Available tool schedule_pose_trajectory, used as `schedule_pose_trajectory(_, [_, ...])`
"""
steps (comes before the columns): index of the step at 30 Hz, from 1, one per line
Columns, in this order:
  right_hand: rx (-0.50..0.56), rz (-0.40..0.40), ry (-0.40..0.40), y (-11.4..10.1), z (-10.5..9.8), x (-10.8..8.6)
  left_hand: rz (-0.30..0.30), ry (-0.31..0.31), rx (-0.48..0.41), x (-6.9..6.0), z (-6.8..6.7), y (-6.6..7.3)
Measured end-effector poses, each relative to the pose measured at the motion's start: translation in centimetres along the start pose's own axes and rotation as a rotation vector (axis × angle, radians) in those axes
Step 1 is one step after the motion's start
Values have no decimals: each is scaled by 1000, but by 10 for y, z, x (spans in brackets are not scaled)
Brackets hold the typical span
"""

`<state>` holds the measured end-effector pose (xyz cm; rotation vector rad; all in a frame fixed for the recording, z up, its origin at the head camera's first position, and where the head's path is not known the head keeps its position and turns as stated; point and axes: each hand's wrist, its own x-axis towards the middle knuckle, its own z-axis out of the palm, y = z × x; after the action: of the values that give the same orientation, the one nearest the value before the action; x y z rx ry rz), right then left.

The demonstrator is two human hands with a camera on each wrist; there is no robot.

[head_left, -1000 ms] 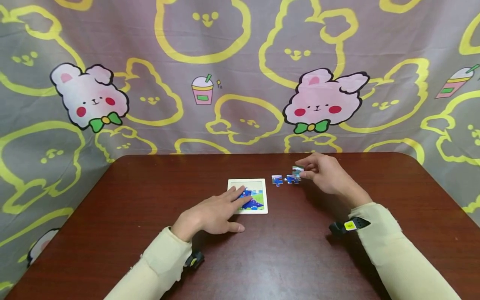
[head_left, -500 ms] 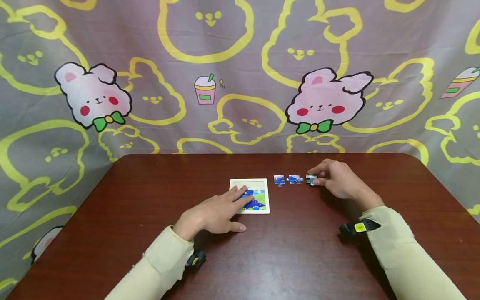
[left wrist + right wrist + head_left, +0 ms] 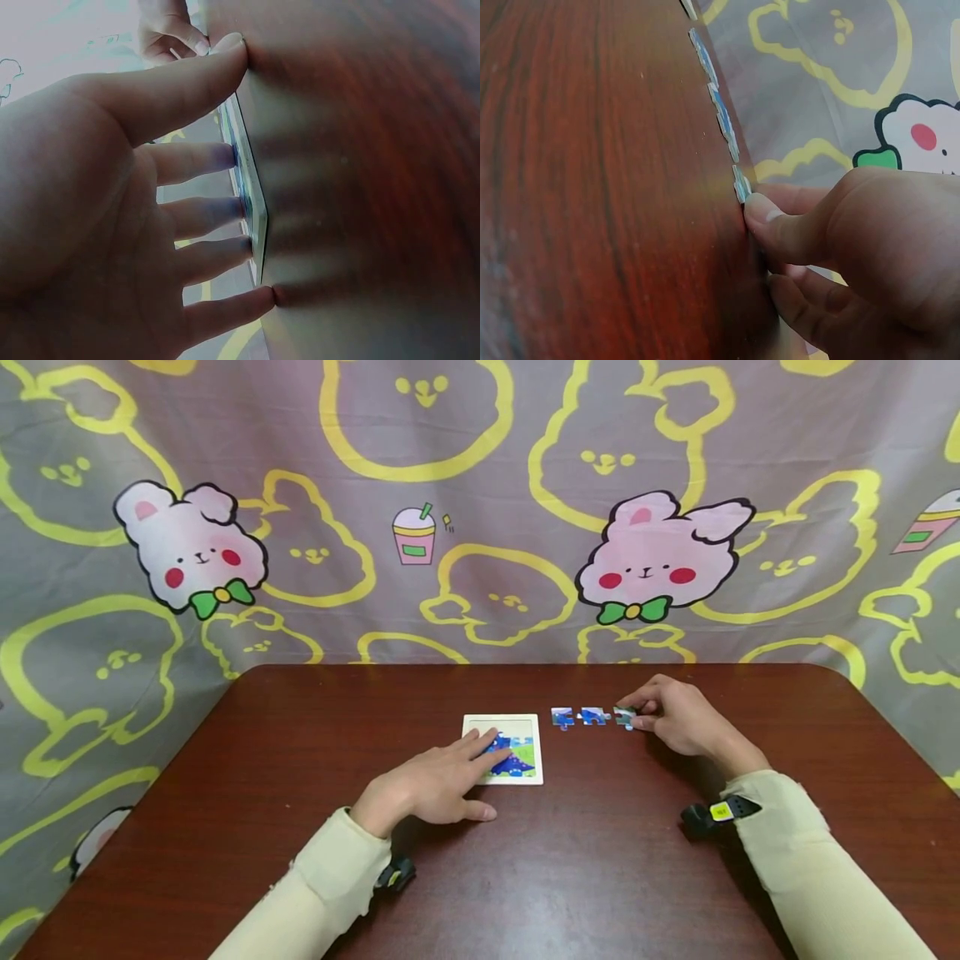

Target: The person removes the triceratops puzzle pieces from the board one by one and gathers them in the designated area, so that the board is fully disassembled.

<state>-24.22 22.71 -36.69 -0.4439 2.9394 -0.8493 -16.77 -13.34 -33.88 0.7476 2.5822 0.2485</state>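
A cartoon-rabbit curtain [image 3: 480, 468] hangs at twelve o'clock behind the brown table [image 3: 570, 860]. The left hand [image 3: 433, 783], fingers spread, covers part of the white puzzle tray [image 3: 517, 727], which holds a partial blue-and-green picture. Toward its two o'clock lie two loose jigsaw pieces [image 3: 593, 716]; beside them, the right hand [image 3: 684, 717] pinches a third jigsaw piece [image 3: 622, 717].

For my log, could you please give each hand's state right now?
Left hand: open, resting on the puzzle board.
Right hand: closed, pinching a puzzle piece.
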Motion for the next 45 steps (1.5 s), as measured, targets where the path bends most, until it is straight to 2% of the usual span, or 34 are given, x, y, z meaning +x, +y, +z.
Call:
schedule_pose_trajectory(20, [17,-10,-23,0,-3,0,6,4,-7,0,1,-1])
schedule_pose_trajectory(27, [14,-35,55,-7,-4,-1,29,35,-30,-8,-1,-6])
schedule_pose_trajectory(33, [54,-80,101,-26,5,-1,12,83,-26,-21,-1,-14])
schedule_pose_trajectory(39, [83,-124,58,-57,21,4,0,87,17,-32,0,-18])
schedule_pose_trajectory(45, [122,-213,20,-87,43,15,-11,85,48,-33,2,-16])
